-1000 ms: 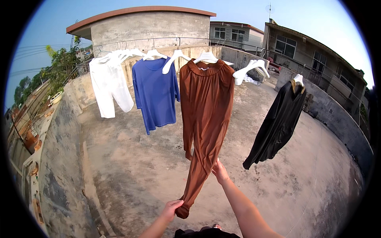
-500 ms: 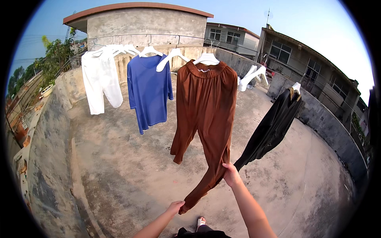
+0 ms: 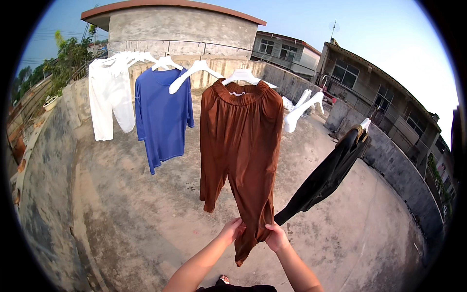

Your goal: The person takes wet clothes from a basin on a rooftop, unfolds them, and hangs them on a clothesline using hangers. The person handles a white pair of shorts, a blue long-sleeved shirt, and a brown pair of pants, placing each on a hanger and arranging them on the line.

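Observation:
Brown elastic-waist trousers (image 3: 239, 131) hang before me from a white hanger (image 3: 242, 76). Both my hands are on the lower part of their right-hand leg, which twists and bunches toward its cuff. My left hand (image 3: 232, 230) grips the leg's left edge, fingers partly behind the cloth. Opposite it, my right hand (image 3: 277, 237) pinches the right edge with the thumb in front. The other trouser leg dangles free. Just right of the trousers slants a black garment (image 3: 328, 168) on its own hanger, its lower end passing behind the brown leg.
A blue long top (image 3: 165, 114) and white trousers (image 3: 111, 100) hang to the left, with a bare white hanger (image 3: 194, 73) beside them. More bare hangers (image 3: 304, 111) hang at right. Low concrete walls (image 3: 53, 194) edge the rooftop; buildings stand beyond.
My left hand has moved up and right from the cuff to the leg's side, closer to my right hand. My right hand sits lower. The leg now hangs straighter and the garments have swung.

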The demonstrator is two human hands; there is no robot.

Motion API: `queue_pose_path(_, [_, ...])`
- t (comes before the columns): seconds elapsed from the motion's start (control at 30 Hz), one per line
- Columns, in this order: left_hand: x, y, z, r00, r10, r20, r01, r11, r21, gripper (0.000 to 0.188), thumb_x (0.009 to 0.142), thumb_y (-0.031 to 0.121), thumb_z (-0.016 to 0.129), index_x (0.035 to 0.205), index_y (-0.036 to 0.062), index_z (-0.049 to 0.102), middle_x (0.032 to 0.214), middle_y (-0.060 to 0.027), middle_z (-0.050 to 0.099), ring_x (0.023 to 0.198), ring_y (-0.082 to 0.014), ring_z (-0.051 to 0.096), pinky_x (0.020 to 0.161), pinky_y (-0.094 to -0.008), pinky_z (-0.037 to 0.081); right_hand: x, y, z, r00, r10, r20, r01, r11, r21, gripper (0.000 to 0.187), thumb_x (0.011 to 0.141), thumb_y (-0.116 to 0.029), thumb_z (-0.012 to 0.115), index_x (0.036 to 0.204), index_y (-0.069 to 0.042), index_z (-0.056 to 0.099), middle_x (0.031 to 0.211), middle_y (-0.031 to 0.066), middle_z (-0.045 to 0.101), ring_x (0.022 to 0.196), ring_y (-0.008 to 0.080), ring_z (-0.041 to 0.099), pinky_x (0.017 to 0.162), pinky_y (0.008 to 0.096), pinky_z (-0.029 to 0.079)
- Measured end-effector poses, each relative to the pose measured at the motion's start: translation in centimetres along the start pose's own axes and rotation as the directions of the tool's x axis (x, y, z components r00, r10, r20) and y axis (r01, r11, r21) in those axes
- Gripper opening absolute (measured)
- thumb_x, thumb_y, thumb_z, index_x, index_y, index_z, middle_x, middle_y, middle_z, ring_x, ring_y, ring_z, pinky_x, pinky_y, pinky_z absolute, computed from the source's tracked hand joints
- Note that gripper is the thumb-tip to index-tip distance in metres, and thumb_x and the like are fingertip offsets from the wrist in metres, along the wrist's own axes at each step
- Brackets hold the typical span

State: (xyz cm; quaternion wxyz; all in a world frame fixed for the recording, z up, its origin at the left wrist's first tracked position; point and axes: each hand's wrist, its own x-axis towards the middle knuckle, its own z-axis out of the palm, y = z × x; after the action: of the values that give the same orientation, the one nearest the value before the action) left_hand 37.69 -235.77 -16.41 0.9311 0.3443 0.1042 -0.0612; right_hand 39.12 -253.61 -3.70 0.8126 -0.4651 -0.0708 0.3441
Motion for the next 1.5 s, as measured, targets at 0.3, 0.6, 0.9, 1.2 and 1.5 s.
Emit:
queue_pose_path(0.3, [-2.8,2.7,-0.2,0.973,-0.060,-0.224,0.084,0.991,0.102,0.032,0.084,0.023,0.068,0.107,0.0018,0.058,0.102,-0.0075,0.063,0.089,-0.0164,0.062,0.080,-0.0313,0.050,2.9,2.5,-6.1,0.953,-0.065,-0.295,0.040,0.995,-0.091,0.023,0.086,-0.030,0.064,0.097,-0.011,0.056,0.091,0.0012,0.059,0.081,0.0134,0.056,0.069,0.0283,0.044])
queue_pose_path(0.6, [-4.5,5.3,-6.1,0.702,0.658,-0.273,-0.184,0.538,0.823,0.026,0.085,0.022,0.065,0.084,-0.0044,0.064,0.063,-0.0038,0.059,0.060,-0.0101,0.050,0.059,-0.0271,0.044,4.4,5.9,-7.9,0.619,-0.486,-0.617,0.281,0.870,-0.404,0.029,0.085,-0.019,0.068,0.063,-0.010,0.051,0.057,-0.0070,0.045,0.051,0.0036,0.037,0.046,0.0210,0.027])
queue_pose_path(0.9, [-3.9,5.3,-11.3,0.688,0.429,-0.586,-0.251,0.898,0.362,0.031,0.094,0.024,0.050,0.082,-0.0038,0.059,0.068,-0.0011,0.054,0.065,-0.0097,0.047,0.062,-0.0273,0.041,4.8,7.3,-5.9,0.731,-0.306,-0.610,0.179,0.948,-0.262,0.022,0.083,-0.017,0.066,0.066,-0.014,0.053,0.064,-0.0040,0.054,0.055,0.0066,0.049,0.050,0.0223,0.042])
queue_pose_path(1.2, [-3.4,4.3,-13.9,0.844,0.335,-0.420,0.031,0.750,0.661,0.027,0.093,0.024,0.052,0.092,-0.0020,0.060,0.072,0.0001,0.054,0.064,-0.0093,0.045,0.059,-0.0260,0.040,6.8,7.9,-9.2,0.609,-0.517,-0.602,0.105,0.804,-0.585,0.025,0.087,-0.021,0.062,0.070,-0.007,0.051,0.065,-0.0007,0.053,0.059,0.0093,0.051,0.053,0.0245,0.046])
queue_pose_path(1.5, [-5.2,7.6,-18.7,0.780,0.147,-0.609,0.285,0.782,0.554,0.047,0.084,0.028,0.065,0.121,0.0034,0.051,0.106,-0.0094,0.060,0.081,-0.0171,0.059,0.065,-0.0299,0.049,11.8,8.9,-14.5,0.494,-0.582,-0.646,-0.205,0.644,-0.737,0.018,0.083,-0.013,0.061,0.094,0.001,0.062,0.084,0.0102,0.064,0.076,0.0185,0.060,0.071,0.0305,0.049])
